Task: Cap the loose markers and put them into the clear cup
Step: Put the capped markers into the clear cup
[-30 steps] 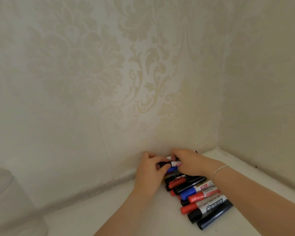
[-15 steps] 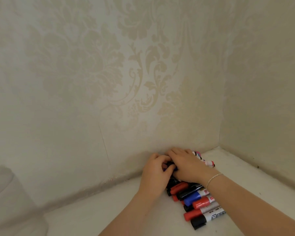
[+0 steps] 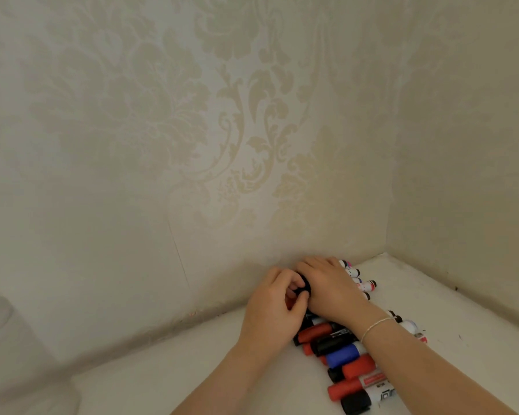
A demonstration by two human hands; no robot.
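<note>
A: What's the setting?
B: Cream damask wallpaper (image 3: pixel 222 130) meets a white surface (image 3: pixel 162 375) in a corner. At far left stands the blurry clear plastic cup (image 3: pixel 15 354).

A: And the hands?
B: The left hand (image 3: pixel 274 310) curls its grip round a black cap (image 3: pixel 303 287). The right hand (image 3: pixel 331 287) lies over the far end of the pile of red, blue and black markers (image 3: pixel 342 351); its grip I can't tell.

Surface: white table (image 3: pixel 168 375) in a corner of damask-papered walls (image 3: pixel 192 145).
Left hand (image 3: pixel 271 310): fingers curled round a black cap (image 3: pixel 302 287).
Right hand (image 3: pixel 331 290): spread over the heap, touching the left.
Markers (image 3: pixel 346 354): red, black and blue, heaped below both hands.
Wrist: thin bracelet (image 3: pixel 376 326).
Clear cup (image 3: pixel 9 354): far left, well apart.
</note>
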